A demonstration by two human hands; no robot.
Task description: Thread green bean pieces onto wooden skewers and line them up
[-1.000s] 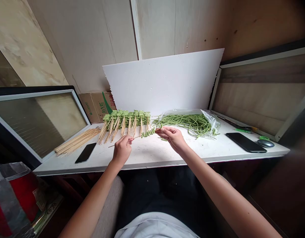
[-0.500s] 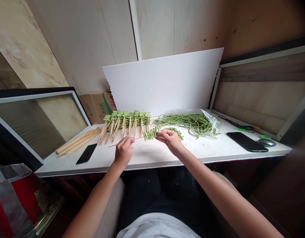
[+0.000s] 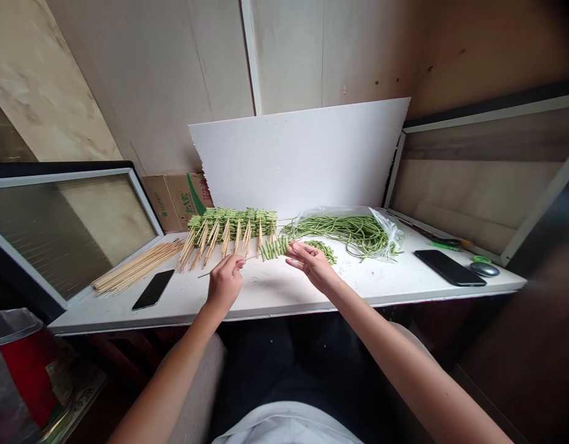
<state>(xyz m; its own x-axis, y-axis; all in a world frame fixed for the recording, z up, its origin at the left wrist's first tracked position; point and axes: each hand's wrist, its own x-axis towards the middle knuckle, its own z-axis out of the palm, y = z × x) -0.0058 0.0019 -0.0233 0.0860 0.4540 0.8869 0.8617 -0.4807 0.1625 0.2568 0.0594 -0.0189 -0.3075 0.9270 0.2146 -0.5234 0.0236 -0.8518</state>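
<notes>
Skewer (image 3: 254, 256) of green bean pieces (image 3: 275, 248), just one, pinched narrowly by stick in left hand (image 3: 225, 280) and loaded end in right hand (image 3: 314, 266), above one white table (image 3: 266, 296) with two phones (image 3: 153, 290).

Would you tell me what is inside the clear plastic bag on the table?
Long green beans lie in the clear plastic bag, some spilling out of its front. Whatever lies beneath the top layer of beans is covered and cannot be seen.

Skewer stacks (image 3: 233, 223) left of bagged beans (image 3: 353, 229), before board (image 3: 302, 154).
</notes>
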